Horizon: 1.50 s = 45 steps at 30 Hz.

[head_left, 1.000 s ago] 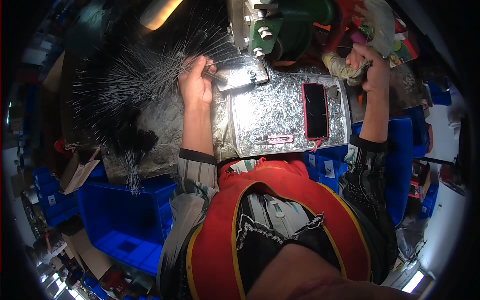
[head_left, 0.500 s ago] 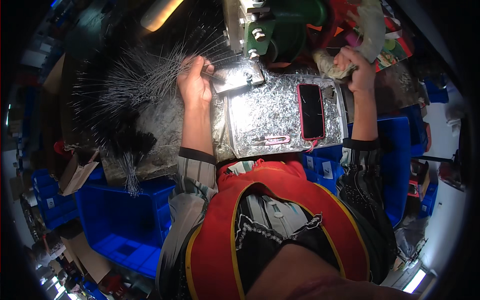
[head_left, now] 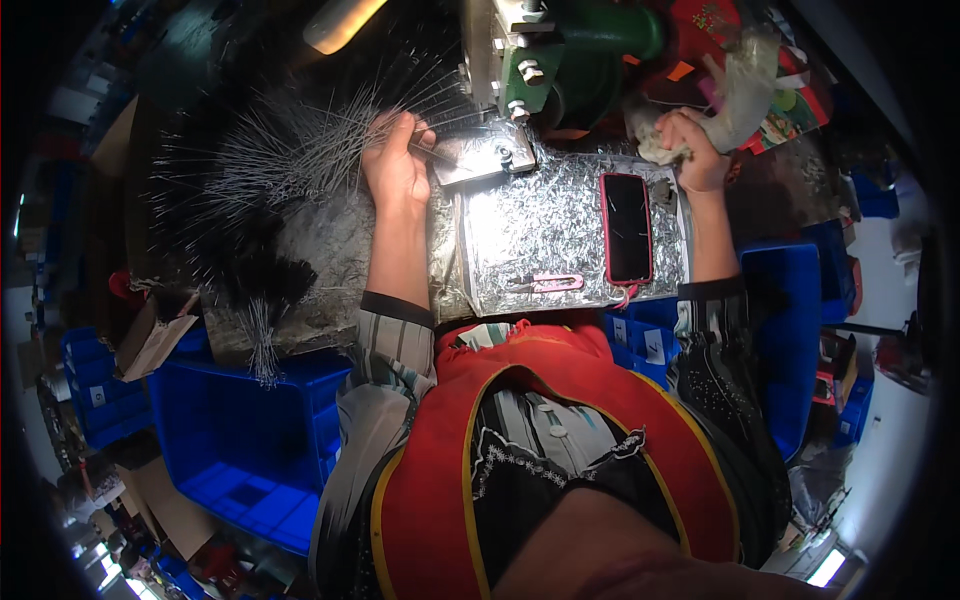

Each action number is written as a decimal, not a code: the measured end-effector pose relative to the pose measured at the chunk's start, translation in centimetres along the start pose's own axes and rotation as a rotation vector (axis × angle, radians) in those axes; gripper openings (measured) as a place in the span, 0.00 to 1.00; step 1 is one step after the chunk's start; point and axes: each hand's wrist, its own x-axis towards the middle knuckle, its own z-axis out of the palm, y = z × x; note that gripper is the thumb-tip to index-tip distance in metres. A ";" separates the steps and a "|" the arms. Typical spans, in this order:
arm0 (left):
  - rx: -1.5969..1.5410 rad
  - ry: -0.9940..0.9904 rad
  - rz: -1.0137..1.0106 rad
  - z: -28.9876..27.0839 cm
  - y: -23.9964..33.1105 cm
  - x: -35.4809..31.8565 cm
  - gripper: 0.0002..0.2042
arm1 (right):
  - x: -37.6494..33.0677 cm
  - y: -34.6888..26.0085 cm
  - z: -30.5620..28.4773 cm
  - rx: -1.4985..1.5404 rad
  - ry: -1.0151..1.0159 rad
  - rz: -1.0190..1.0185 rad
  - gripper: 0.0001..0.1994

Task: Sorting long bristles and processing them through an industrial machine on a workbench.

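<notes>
L hand [head_left: 396, 165] still pinching thin metal rods [head_left: 300, 150] at green press [head_left: 560, 55], grip closed on bundle end. R hand [head_left: 695, 150] shifted slightly outward since a sec ago, fist closed on pale rag [head_left: 735, 85]. Phone [head_left: 628, 227] unmoved on shavings-covered surface [head_left: 540, 235]. Feeding seems paused.

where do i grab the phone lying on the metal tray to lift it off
Take the phone by its two long edges near the middle, coming straight down from above. It lies flat, screen up, on the shaving-covered tray, so only the thin sides offer a hold. Its long axis runs away from the person, and a pink cord trails from its near end; the right hand is nearest.
</notes>
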 end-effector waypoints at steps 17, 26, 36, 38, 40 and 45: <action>-0.007 0.038 0.036 0.3 -0.1 0.1 0.08 | 1.6 -3.7 -0.4 0.108 0.008 0.308 0.09; -0.013 0.055 0.046 0.1 0.0 0.1 0.06 | 2.2 -4.6 0.0 0.145 0.024 0.312 0.12; -0.143 0.027 0.096 -0.3 -1.0 0.9 0.06 | 0.7 -2.7 0.7 0.099 0.009 0.188 0.12; -0.150 0.032 0.108 -0.1 -1.0 0.8 0.06 | 1.5 -4.0 0.9 0.125 0.018 0.260 0.12; -0.163 0.026 0.134 -0.5 -1.1 0.9 0.05 | 1.8 -5.5 1.5 0.050 0.112 0.403 0.12; -0.165 0.060 0.128 -0.5 -1.4 1.1 0.05 | 2.3 -5.2 0.4 0.059 0.055 0.426 0.11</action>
